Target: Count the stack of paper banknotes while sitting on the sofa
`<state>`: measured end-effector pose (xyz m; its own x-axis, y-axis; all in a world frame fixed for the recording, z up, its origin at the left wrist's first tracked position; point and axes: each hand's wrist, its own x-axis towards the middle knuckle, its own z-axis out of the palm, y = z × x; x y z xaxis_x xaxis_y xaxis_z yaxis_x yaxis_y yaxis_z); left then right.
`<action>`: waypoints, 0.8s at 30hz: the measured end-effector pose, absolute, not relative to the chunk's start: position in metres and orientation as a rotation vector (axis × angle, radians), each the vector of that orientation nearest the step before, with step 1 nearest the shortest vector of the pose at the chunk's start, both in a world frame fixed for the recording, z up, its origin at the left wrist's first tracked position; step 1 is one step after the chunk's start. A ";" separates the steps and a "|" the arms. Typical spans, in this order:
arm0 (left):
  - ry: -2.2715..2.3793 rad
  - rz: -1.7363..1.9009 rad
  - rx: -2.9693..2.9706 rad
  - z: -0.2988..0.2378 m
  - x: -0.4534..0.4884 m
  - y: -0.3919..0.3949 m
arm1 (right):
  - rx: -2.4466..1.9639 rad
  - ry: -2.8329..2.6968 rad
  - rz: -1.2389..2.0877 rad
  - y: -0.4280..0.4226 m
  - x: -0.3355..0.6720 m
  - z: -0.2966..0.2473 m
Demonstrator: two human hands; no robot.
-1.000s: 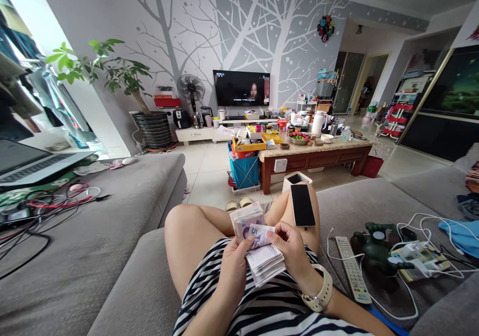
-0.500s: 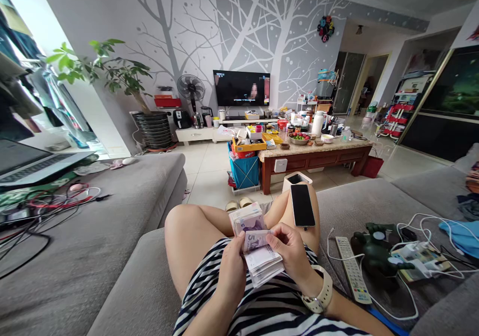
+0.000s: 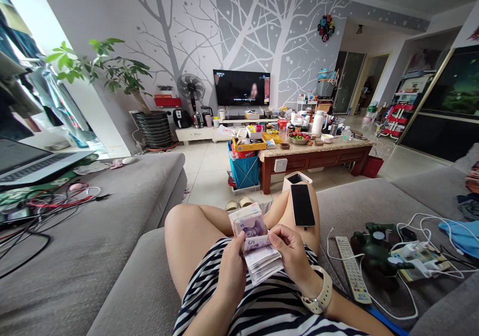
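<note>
Phone [image 3: 302, 205] on knee, remote [image 3: 351, 269] rt of banknotes [image 3: 254, 241].

The banknotes [image 3: 255, 241] are thin matt paper, soft and a little limp at the edges, and the phone [image 3: 302, 204] lying on the knee has a smooth, glossy black glass face. The sofa [image 3: 112, 246] is covered in a grey woven cloth with a dull, slightly rough nap, while the striped dress [image 3: 262, 306] looks like smooth knit fabric. The watch strap [image 3: 325, 291] is matt pale rubber or plastic, the remote control [image 3: 352, 270] hard grey plastic, and the coffee table [image 3: 318, 159] polished reddish wood under a shiny stone-like top.
</note>
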<state>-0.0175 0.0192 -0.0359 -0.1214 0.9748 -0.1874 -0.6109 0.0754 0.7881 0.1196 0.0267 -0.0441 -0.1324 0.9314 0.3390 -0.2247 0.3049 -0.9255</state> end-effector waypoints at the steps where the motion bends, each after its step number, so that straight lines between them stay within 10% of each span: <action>1: 0.893 1.468 0.539 -0.036 -0.017 0.019 | -0.730 -1.320 1.161 0.027 0.120 -0.044; 24: 0.885 1.449 0.488 -0.037 -0.017 0.019 | -0.812 -1.261 1.106 0.028 0.118 -0.046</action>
